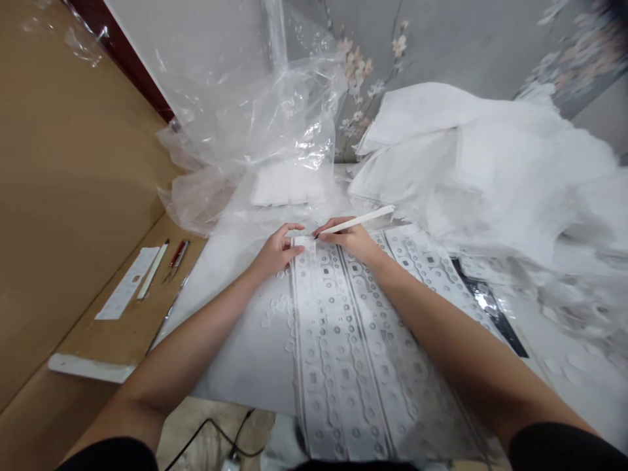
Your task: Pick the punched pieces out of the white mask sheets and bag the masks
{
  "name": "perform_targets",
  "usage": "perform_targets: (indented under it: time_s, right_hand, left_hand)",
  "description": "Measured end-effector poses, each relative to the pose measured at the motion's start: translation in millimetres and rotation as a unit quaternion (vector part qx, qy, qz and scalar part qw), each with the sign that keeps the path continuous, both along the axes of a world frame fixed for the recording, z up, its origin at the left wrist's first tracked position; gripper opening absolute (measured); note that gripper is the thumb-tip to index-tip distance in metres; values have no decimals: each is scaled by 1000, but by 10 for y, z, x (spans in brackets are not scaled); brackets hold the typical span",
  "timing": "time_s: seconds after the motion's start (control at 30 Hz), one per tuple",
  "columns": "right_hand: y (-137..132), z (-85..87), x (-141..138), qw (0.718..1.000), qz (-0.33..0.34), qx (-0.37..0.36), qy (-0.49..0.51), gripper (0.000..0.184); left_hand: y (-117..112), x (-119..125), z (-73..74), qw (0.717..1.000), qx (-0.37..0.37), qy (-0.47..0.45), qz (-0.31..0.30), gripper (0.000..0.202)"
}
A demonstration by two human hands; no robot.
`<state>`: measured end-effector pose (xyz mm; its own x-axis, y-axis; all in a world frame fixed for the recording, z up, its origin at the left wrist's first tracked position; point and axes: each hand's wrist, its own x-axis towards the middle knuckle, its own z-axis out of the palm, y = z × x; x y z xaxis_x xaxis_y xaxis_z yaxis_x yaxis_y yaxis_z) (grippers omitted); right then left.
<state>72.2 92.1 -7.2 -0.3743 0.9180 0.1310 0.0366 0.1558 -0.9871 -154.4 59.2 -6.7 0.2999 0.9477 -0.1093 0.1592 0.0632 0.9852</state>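
Observation:
My right hand (350, 239) is closed around a slim white pen-like tool (363, 219). Its dark tip touches down near the top edge of a white sheet (338, 327) printed or cut with rows of rings, squares and wavy strips. A small white piece (306, 247) lies at the sheet's top left corner, under the tip. My left hand (279, 252) rests beside that corner, thumb on its edge, index finger stretched out and apart from the thumb. Small white scraps (277, 307) lie left of the sheet.
Behind my hands stand a white stack (287, 183) and crumpled clear plastic (294, 111). White sheets are heaped (490, 163) at the right. On cardboard at the left lie a pale green pen-like tool (153, 271), red-handled tweezers (177, 258) and a white strip (127, 284). Cables (216, 428) hang below.

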Motion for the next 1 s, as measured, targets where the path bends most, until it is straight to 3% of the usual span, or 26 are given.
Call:
perform_targets:
  time_s: [0.27, 0.47, 0.67, 0.83, 1.0]
  right_hand:
    - [1, 11, 0, 999, -16, 11, -32, 19]
    - [66, 54, 112, 990, -99, 16, -104, 13]
    - [128, 44, 214, 983, -41, -2, -177, 9]
    - [42, -18, 216, 978, -71, 53, -191, 14]
    - [-5, -40, 210, 973, -60, 83, -209, 17]
  left_hand:
    - [3, -14, 30, 1000, 20, 20, 9, 58]
    - [14, -5, 18, 999, 11, 25, 24, 56]
    - [31, -8, 24, 1000, 1, 27, 12, 48]
    - [55, -16, -39, 999, 17, 31, 25, 46]
    - [81, -26, -100, 992, 63, 94, 47, 37]
